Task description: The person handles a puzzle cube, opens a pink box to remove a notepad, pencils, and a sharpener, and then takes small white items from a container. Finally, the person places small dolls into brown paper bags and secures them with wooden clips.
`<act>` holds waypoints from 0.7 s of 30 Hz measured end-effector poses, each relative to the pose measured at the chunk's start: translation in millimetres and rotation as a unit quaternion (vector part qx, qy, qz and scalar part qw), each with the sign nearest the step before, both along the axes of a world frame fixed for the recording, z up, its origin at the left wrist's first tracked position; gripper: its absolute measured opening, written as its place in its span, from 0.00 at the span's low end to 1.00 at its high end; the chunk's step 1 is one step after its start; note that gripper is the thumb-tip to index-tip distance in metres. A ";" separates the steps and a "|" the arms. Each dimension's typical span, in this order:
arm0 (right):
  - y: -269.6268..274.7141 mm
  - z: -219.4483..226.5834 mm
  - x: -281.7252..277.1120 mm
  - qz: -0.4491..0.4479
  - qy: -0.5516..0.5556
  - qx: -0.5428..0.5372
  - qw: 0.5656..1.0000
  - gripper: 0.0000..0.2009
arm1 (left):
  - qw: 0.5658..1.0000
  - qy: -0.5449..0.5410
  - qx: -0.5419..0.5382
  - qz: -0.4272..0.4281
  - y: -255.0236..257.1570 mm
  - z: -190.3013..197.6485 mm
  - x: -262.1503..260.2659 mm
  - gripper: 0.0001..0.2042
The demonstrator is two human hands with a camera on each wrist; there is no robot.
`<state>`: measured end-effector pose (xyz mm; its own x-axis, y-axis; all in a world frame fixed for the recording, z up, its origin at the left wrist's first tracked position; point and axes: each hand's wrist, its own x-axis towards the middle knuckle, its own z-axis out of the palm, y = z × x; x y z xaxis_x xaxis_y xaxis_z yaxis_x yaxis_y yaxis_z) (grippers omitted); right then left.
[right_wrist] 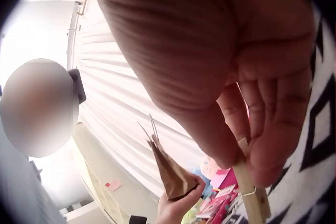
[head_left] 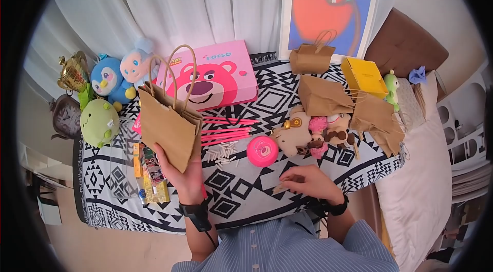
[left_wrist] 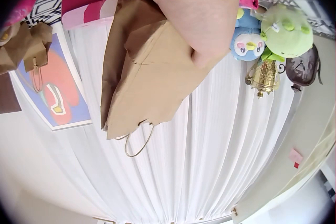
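My left hand grips a small brown paper bag by its lower part, thumb on the near side and the other fingers hidden behind. The bag is held up, its two twisted handles pointing upward. In the left wrist view the same bag is creased, with the thumb pressed against it. Low over the patterned cloth, my right hand pinches a wooden clothespin between thumb and fingertips. A round pink case with a bear face lies just beyond that hand.
A pink bear box stands at the back, with pink pencils and small white pieces before it. Plush toys sit at left. More paper bags, plush toys and a yellow box fill the right side.
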<state>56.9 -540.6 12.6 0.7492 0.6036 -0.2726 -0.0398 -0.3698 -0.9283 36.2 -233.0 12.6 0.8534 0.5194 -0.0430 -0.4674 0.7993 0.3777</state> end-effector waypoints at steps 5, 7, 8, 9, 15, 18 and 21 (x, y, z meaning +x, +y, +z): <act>13.1 -1.9 -1.7 0.033 -0.022 -0.017 0.999 0.08 | 0.999 0.038 0.015 0.014 -9.3 8.3 4.5 0.26; 13.8 -8.2 -2.9 0.055 -0.025 0.011 0.998 0.08 | 0.998 0.060 0.011 0.018 -11.7 10.2 4.0 0.26; 14.6 -12.0 -5.3 0.049 -0.026 0.009 0.998 0.08 | 0.998 0.059 0.010 0.012 -11.8 8.5 3.5 0.26; 16.6 -13.6 -7.0 0.044 -0.027 0.023 0.998 0.08 | 0.998 0.062 0.016 0.014 -10.8 6.8 2.3 0.26; 16.1 -25.4 -8.1 -0.014 -0.065 0.033 0.997 0.08 | 0.997 0.066 0.021 0.018 -16.1 12.2 2.0 0.27; 5.5 -21.8 -6.4 -0.021 -0.088 0.033 0.995 0.08 | 0.998 0.067 -0.001 0.008 -13.4 8.7 2.7 0.27; -30.4 -21.7 -1.7 -0.105 -0.081 -0.012 0.991 0.08 | 0.998 0.065 0.015 0.001 -12.3 5.8 1.6 0.27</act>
<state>55.1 -571.0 -9.1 0.8931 0.4236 -0.1517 0.0296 -0.3918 -0.9196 37.7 -245.3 18.4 0.8405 0.5240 -0.1382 -0.4142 0.7856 0.4596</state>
